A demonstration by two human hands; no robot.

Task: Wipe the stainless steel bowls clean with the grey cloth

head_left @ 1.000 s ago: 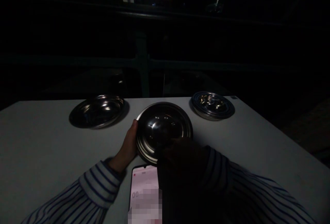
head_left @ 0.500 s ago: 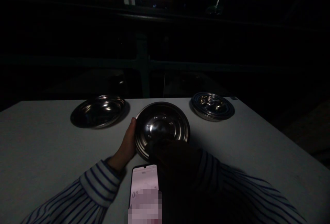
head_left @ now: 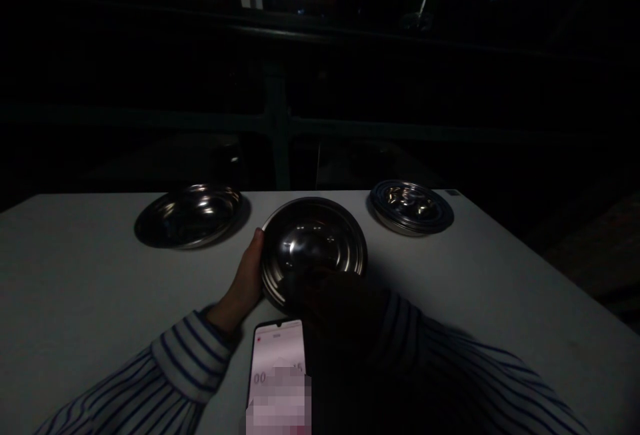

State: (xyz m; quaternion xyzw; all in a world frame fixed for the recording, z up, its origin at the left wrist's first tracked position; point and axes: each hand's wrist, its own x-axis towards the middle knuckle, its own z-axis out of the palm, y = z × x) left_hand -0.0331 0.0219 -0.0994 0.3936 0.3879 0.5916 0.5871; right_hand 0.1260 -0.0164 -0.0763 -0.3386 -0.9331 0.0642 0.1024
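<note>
A shiny steel bowl (head_left: 313, 235) is held tilted toward me at the middle of the table. My left hand (head_left: 246, 281) grips its left rim, the thumb on the near side and the other fingers hidden behind it. In deep shadow, my right hand (head_left: 340, 301) reaches over the bowl's lower inside; its fingers are too dark to make out, and so is anything in them. Just below the bowl lies a lit phone (head_left: 277, 361) showing digits, part of its screen blurred out.
On the white table (head_left: 100, 301), a wide steel bowl (head_left: 193, 215) stands at the back left. Several stacked steel bowls (head_left: 411, 207) sit at the back right, near the table's far corner. Behind the table runs a dark frame with bars (head_left: 277, 128).
My right hand and sleeve have shifted slightly left across the bowl's lower part. The bowl, with my left hand on it, has moved a little left too.
</note>
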